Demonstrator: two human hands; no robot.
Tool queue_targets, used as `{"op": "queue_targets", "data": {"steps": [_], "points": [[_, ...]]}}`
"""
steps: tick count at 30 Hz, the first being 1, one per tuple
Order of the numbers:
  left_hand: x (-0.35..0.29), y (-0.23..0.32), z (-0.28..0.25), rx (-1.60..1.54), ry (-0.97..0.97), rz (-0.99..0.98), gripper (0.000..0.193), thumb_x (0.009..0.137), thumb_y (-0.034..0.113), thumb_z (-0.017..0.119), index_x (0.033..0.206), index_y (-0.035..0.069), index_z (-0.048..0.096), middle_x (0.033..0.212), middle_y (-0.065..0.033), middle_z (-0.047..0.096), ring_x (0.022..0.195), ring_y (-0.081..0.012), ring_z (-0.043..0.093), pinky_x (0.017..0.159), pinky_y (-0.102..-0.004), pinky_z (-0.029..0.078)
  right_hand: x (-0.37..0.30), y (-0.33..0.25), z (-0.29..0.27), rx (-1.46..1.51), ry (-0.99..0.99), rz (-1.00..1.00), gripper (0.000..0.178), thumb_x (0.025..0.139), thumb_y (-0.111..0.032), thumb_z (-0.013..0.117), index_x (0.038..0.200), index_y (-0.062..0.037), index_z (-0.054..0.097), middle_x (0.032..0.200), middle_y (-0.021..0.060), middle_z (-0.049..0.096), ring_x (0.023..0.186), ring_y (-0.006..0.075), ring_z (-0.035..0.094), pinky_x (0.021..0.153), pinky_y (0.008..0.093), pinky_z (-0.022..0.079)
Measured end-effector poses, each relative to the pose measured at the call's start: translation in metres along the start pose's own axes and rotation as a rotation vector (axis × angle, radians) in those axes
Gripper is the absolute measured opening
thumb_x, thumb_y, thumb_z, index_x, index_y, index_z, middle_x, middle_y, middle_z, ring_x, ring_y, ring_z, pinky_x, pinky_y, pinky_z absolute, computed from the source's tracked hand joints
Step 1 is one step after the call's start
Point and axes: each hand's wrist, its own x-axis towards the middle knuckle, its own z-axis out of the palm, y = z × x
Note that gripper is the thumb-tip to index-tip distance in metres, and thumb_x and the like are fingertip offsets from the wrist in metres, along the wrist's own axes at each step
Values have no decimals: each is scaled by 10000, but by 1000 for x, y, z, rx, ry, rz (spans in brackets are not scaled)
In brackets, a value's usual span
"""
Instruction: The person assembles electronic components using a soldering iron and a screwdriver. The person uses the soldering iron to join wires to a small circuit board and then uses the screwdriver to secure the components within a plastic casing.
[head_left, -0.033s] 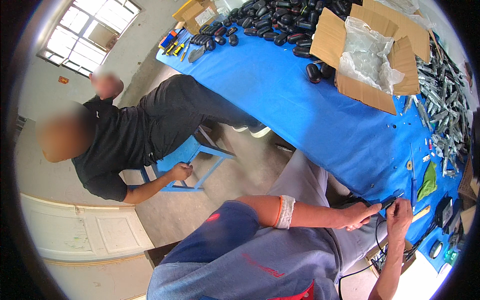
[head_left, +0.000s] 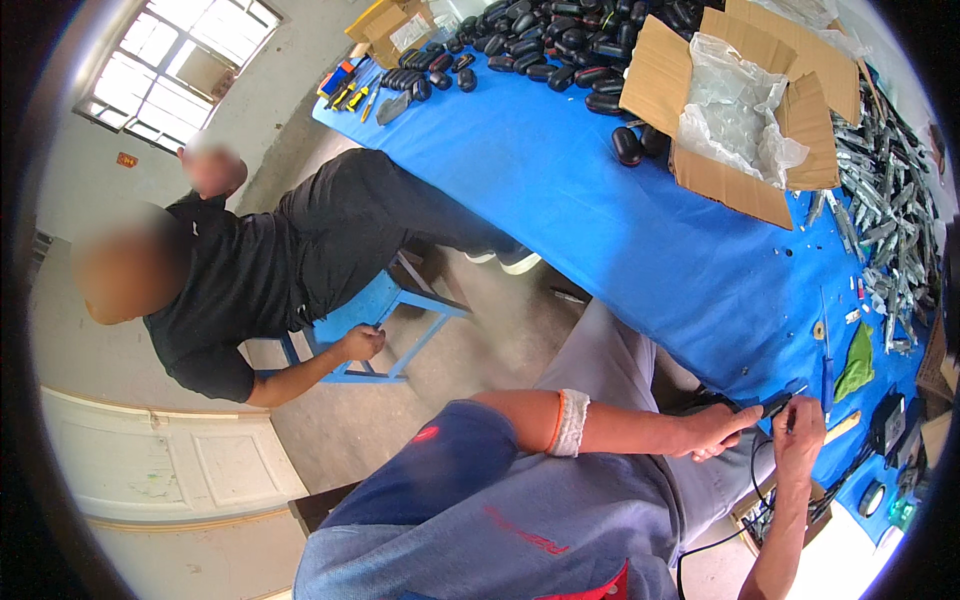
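My left hand (head_left: 722,430) is closed around a dark elongated thing (head_left: 774,405) at the table's near edge. Its thin end points toward the right. My right hand (head_left: 800,435) is beside that end, fingers pinched together around something small and dark that I cannot make out. A black cable (head_left: 755,470) loops down below my hands, but where it starts is hidden. Just past my right hand lies a blue-handled screwdriver (head_left: 828,385), with a green cloth (head_left: 856,362) beside it. A yellowish stick-like piece (head_left: 843,428) lies close to my right fingers.
An open cardboard box (head_left: 735,195) with plastic lining stands on the blue-covered table (head_left: 560,200). Black rounded cases (head_left: 570,45) pile up at the back, metal parts (head_left: 885,230) at the right. Another person (head_left: 240,260) sits on a blue stool (head_left: 375,305) at left.
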Motion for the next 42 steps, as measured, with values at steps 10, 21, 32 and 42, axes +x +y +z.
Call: {"op": "queue_targets", "data": {"steps": [10,21,32,42], "points": [[3,-2,6,-57,-6,-17,677,796,766,389,548,138,339,421,44,254,335,-83,233,355,-272,171,-1,-15,6,75,84,174,45,840,-8,558,854,34,549,781,142,552,655,268,538,588,345,434],[1,-1,14,43,100,63,697,796,774,367,497,146,323,427,35,278,355,-88,253,354,-269,185,-3,-13,13,357,103,635,168,894,-102,575,788,29,575,636,-20,482,580,57,374,496,231,322],[18,-21,15,147,185,354,664,906,638,341,449,158,300,409,31,322,349,-93,316,345,-277,248,0,-7,11,501,53,800,122,873,-76,553,787,3,590,675,-41,488,589,34,371,493,209,299],[11,-18,19,180,250,324,629,912,601,387,478,154,302,445,41,328,379,-82,307,358,-280,249,0,-10,12,430,74,795,56,807,-30,556,793,12,591,688,-23,510,619,49,413,522,218,345]]}}
